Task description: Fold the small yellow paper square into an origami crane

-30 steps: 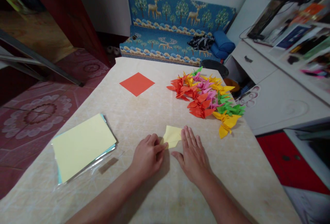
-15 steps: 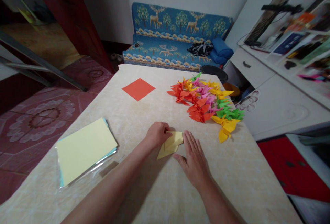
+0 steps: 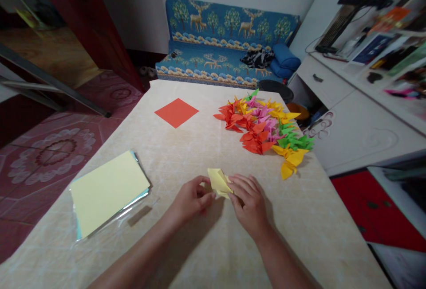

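Head view: fingers of the right hand point(image 3: 251, 207) pinch the yellow paper point(image 3: 218, 181); left hand point(image 3: 191, 199), grip unclear: lopsided pressure could skew creases.

One folded yellow paper point(image 3: 218, 181), one red sheet point(image 3: 176, 112), one paper stack point(image 3: 109, 193); cranes point(image 3: 256, 141) too crowded to count

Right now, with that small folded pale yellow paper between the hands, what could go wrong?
The small folded pale yellow paper doesn't lie flat by the right hand, so a crease might set crooked.
The left forearm runs near the clear plastic wrapper under the rectangular pale yellow sheet; a sweep might drag both.
Swinging forward, the right hand could crush the golden folded paper crane ahead.
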Action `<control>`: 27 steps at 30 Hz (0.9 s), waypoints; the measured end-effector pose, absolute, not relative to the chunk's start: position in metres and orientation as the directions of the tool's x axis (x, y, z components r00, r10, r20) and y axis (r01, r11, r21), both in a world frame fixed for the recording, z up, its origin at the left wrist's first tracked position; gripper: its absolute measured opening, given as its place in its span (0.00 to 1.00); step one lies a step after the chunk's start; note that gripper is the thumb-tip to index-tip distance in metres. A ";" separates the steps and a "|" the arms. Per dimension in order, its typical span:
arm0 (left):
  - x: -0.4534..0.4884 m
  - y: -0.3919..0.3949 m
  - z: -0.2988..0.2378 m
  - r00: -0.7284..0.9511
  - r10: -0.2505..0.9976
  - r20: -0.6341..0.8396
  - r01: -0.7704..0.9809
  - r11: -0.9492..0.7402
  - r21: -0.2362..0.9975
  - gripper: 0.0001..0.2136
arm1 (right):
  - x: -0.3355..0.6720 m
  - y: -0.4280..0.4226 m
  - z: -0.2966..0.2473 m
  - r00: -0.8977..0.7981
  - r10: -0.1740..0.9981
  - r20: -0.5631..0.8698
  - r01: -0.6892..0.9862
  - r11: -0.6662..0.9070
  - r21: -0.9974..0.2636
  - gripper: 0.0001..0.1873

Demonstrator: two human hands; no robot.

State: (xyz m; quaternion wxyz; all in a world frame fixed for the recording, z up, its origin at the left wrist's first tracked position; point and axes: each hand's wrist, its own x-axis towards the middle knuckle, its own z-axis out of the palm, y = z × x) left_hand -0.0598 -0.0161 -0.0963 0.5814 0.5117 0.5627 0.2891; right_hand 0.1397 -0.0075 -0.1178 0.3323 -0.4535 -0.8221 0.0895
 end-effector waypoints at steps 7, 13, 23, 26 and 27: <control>-0.070 -0.003 -0.091 0.386 0.879 0.280 0.743 -0.476 0.471 0.25 | 0.139 -0.008 -0.116 -0.363 0.813 0.456 0.695 0.562 -0.448 0.11; -0.065 0.005 -0.110 0.474 0.819 0.322 0.615 -0.570 0.545 0.09 | 0.137 -0.010 -0.115 -0.373 0.799 0.471 0.691 0.578 -0.434 0.09; -0.068 0.000 -0.110 0.282 0.922 0.265 0.526 -0.379 0.761 0.09 | 0.124 -0.005 -0.108 -0.325 0.872 0.366 0.760 0.471 -0.448 0.03; -0.068 0.000 -0.111 0.238 0.939 0.249 0.555 -0.342 0.758 0.08 | 0.120 0.000 -0.107 -0.301 0.890 0.342 0.791 0.433 -0.433 0.05; -0.067 0.001 -0.111 0.229 0.942 0.246 0.568 -0.334 0.752 0.08 | 0.118 0.001 -0.106 -0.293 0.898 0.327 0.798 0.418 -0.433 0.06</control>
